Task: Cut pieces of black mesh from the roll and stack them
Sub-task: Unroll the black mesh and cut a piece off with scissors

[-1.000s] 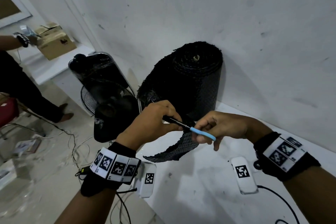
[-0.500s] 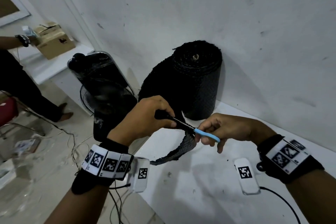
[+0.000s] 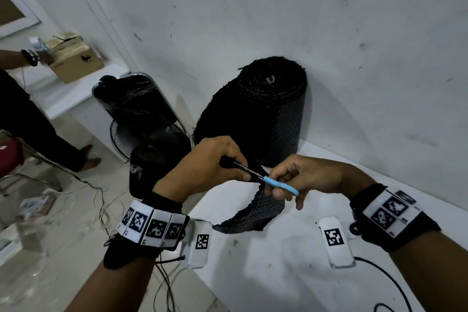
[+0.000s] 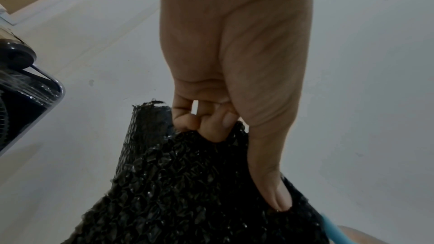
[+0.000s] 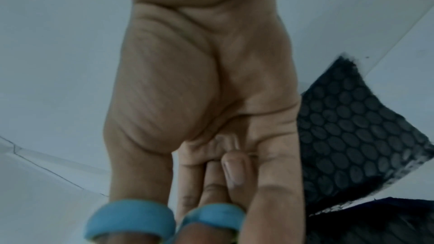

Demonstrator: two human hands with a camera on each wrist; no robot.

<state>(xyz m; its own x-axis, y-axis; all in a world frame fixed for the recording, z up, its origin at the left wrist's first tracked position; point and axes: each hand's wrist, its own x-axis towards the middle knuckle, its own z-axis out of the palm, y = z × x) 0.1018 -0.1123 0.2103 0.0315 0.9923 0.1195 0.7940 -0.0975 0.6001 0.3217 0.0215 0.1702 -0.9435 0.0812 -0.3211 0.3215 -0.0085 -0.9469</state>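
A roll of black mesh (image 3: pixel 268 109) stands upright against the white wall, its loose end running forward to my hands. My left hand (image 3: pixel 212 164) pinches that loose mesh (image 4: pixel 187 183) with thumb on top and fingers curled behind. My right hand (image 3: pixel 296 180) holds blue-handled scissors (image 3: pixel 278 185), fingers through the blue loops (image 5: pixel 131 218). The blades point left into the mesh under my left thumb. A partly cut strip (image 3: pixel 253 215) hangs down below the hands, its honeycomb side (image 5: pixel 347 136) showing in the right wrist view.
The white table top (image 3: pixel 278 273) lies below my hands, its left edge near my left wrist. A black fan wrapped in plastic (image 3: pixel 141 119) stands left of the roll. Another person (image 3: pixel 30 109) stands far left by a cardboard box (image 3: pixel 76 58). Cables lie on the floor.
The scissors have worked further left into the mesh, and my left hand has shifted slightly left and up with it. The hanging strip has grown longer.
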